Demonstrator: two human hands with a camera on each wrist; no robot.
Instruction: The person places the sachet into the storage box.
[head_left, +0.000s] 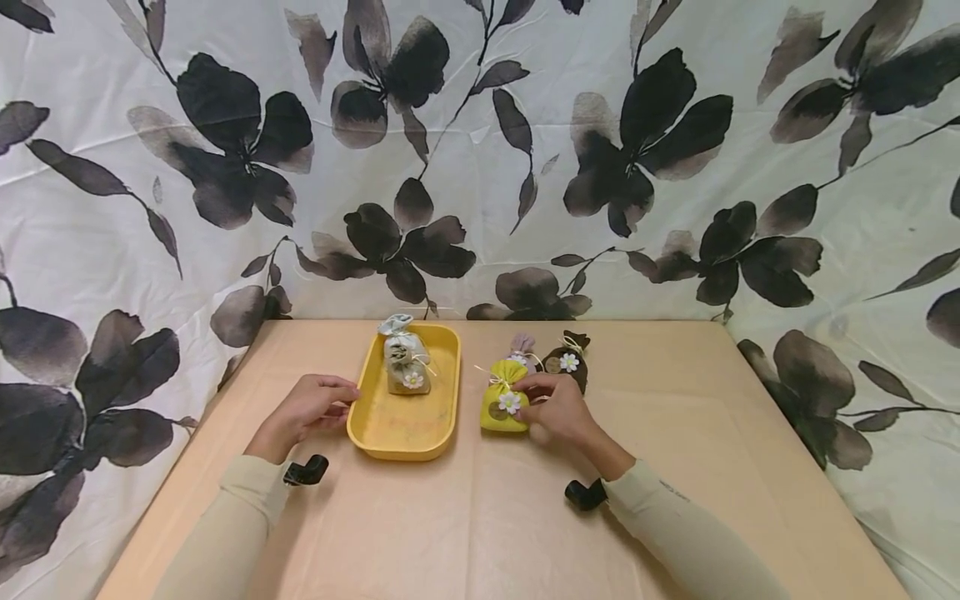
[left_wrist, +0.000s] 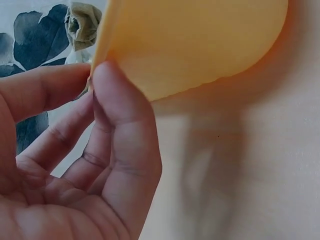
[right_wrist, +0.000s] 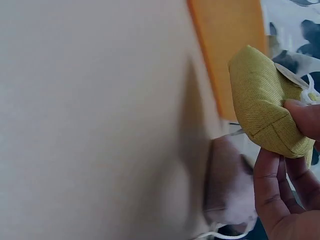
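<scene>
A yellow tray [head_left: 375, 421] sits on the tan table with a grey-green sachet [head_left: 406, 365] lying in it. My left hand [head_left: 315, 404] rests at the tray's left rim, fingertips [left_wrist: 107, 80] touching the edge of the yellow tray [left_wrist: 200, 40]. To the tray's right, my right hand [head_left: 555, 408] pinches a yellow sachet [head_left: 504, 398] with a white flower. In the right wrist view the yellow sachet [right_wrist: 262, 100] is held between thumb and fingers [right_wrist: 272, 190], lifted off the table. A pink sachet [head_left: 522, 347] and a dark brown sachet [head_left: 567, 363] lie just behind.
A black-and-white floral cloth [head_left: 480, 150] hangs behind and along both sides of the table [head_left: 480, 517]. The table's edges run near the left and right cloth. The pink sachet [right_wrist: 227, 180] lies close under my right hand.
</scene>
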